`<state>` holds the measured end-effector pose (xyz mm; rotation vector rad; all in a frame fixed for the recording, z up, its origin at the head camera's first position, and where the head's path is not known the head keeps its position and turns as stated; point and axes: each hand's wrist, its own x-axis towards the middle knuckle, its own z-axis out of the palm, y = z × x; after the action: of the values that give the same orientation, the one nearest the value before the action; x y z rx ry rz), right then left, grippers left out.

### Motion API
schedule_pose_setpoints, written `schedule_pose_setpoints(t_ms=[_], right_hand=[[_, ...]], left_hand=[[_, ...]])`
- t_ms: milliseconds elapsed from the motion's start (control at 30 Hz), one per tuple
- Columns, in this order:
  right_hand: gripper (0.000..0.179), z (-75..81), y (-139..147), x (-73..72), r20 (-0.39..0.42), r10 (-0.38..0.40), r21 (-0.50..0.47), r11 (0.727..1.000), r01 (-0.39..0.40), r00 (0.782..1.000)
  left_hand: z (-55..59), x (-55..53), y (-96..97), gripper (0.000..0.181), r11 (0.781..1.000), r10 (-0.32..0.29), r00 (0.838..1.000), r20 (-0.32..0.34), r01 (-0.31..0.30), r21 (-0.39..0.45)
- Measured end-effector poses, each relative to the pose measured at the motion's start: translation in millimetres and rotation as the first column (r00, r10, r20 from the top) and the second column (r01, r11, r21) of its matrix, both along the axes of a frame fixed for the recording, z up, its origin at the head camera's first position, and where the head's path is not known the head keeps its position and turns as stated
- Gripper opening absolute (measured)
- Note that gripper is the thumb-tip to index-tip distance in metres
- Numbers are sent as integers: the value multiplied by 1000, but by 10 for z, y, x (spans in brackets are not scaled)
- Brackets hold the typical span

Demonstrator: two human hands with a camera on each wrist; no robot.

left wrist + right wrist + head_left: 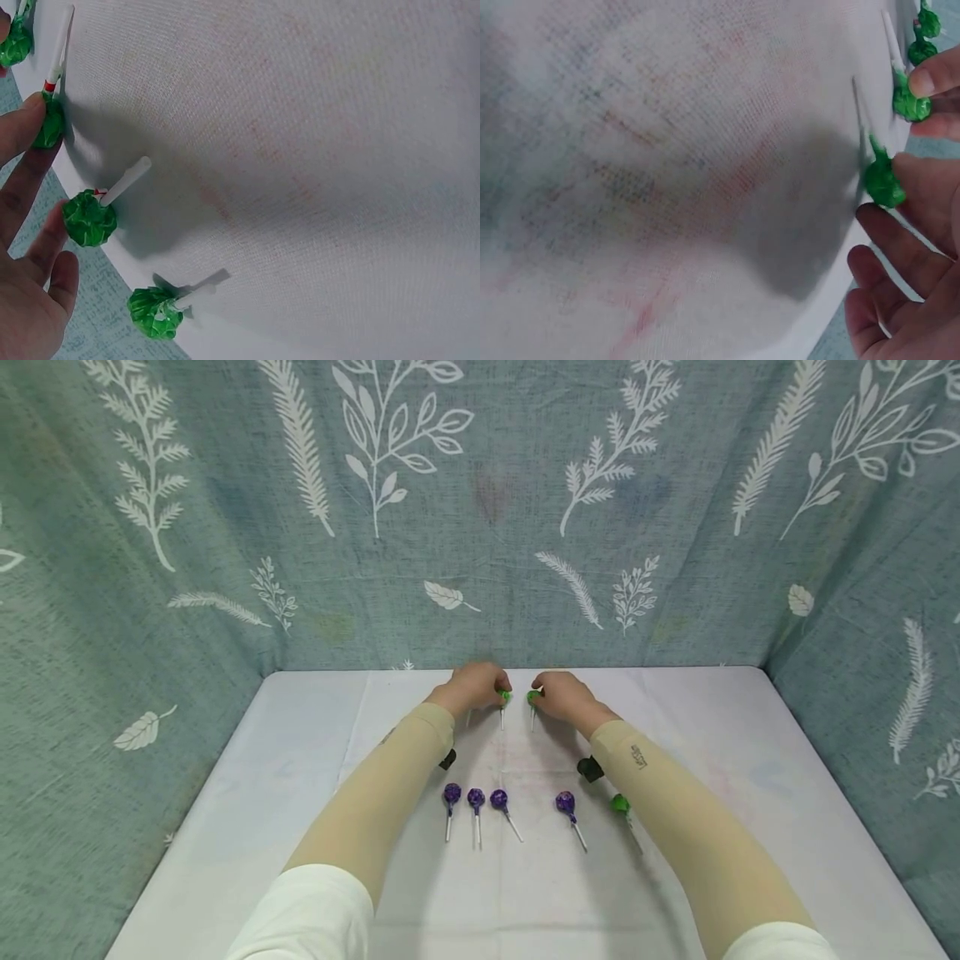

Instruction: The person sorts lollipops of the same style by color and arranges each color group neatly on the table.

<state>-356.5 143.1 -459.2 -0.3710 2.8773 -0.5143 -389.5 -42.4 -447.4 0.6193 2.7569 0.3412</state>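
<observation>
At the table's back edge my left hand (pixel 474 685) pinches a green-wrapped lollipop (pixel 49 124) between thumb and fingers, its white stick pointing toward me. Two more green lollipops, one by the curled fingers (pixel 90 217) and one farther along the edge (pixel 155 313), lie on the left hand's outer side. Just to the right, my right hand (pixel 567 697) holds another green lollipop (pixel 885 182) by its wrapped head, thumb and index finger at it. A small gap separates the two held lollipops.
Nearer me, three purple lollipops (pixel 476 799) lie in a row, with another purple lollipop (pixel 566 803) to their right. One green lollipop (pixel 620 803) lies beside my right forearm. A leaf-patterned curtain (pixel 495 568) rises behind the white table (pixel 300 735).
</observation>
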Motion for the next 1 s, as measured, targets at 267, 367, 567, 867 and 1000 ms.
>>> schedule_pose_setpoints(t_ms=[267,367,567,867,1000], right_hand=[[44,150,152,121,41,33,-22,999,-32,999],[43,196,241,190,25,67,-42,997,-66,997],[43,287,404,441,-5,107,-109,988,-107,994],[38,298,619,834,-27,102,-199,974,-105,994],[35,281,715,986,-26,100,-219,970,-103,995]], left_hand=[[18,7,9,20,1000,9,999,33,-9,-7],[29,18,9,20,1000,10,999,31,-9,-13],[12,29,-10,20,1000,13,1000,25,-13,-6],[5,43,-39,21,999,7,1000,21,-8,51],[-3,34,-40,20,999,-1,1000,8,0,51]])
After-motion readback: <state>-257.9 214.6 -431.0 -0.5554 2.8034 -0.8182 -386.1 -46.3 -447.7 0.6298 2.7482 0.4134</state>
